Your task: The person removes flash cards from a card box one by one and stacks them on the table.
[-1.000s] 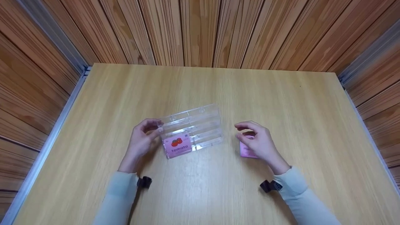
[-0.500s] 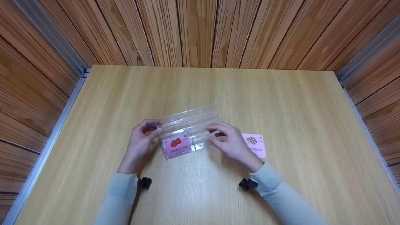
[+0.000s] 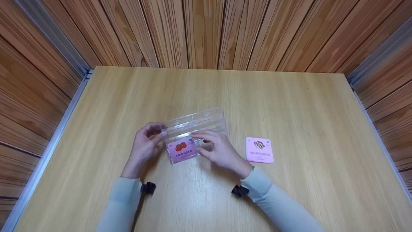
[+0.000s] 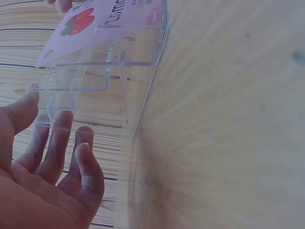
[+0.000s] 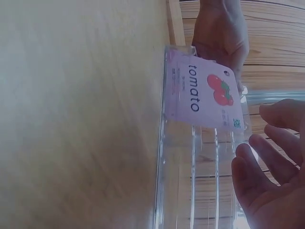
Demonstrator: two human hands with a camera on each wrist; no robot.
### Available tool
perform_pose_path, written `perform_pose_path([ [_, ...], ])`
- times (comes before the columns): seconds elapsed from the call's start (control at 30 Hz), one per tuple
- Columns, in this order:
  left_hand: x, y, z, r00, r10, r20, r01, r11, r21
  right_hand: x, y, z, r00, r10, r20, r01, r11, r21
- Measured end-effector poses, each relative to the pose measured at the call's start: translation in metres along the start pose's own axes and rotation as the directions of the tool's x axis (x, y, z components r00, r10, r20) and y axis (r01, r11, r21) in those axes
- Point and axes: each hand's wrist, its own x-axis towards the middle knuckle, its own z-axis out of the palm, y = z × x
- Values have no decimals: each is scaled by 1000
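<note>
A clear stepped card holder (image 3: 206,120) (image 4: 138,81) (image 5: 183,191) stands mid-table. A pink "tomato" card (image 3: 182,150) (image 4: 95,21) (image 5: 202,95) sits in its front slot at the left end. My left hand (image 3: 157,132) (image 4: 57,143) rests against the holder's left end, fingers nearly straight and thumb tip on the end corner. My right hand (image 3: 201,139) (image 5: 267,162) lies over the holder's front steps, loosely extended fingers beside the tomato card's upper right corner, holding nothing. A pink "mushroom" card (image 3: 259,150) lies flat on the table to its right.
The light wooden table (image 3: 289,103) is closed in by wood-panelled walls (image 3: 206,32) at the back and both sides, with metal strips along the left (image 3: 48,151) and right edges. A small black clip sits at each wrist cuff.
My right hand has moved left, from over the mushroom card to the holder beside the tomato card. The mushroom card now lies uncovered. The left hand and holder have stayed put.
</note>
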Motion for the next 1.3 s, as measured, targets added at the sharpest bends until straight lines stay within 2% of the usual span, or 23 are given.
perform_pose_path([
  [0.27,0,2,-1,1000,-28,16,27,1000,5,3,-3,7,1000,-3,1,3,1000,11],
  [0.53,1,1,-2,1000,2,12,-2,1000,7,5,-3,11,1000,-7,-26,9,999,52],
  [0.8,2,0,2,1000,1,-7,-1,1000,-4,7,-6,13,1000,29,-3,-29,997,71],
  [1.3,3,-1,-1,1000,-2,11,2,1000,-18,10,-4,21,998,49,37,-48,999,-20],
])
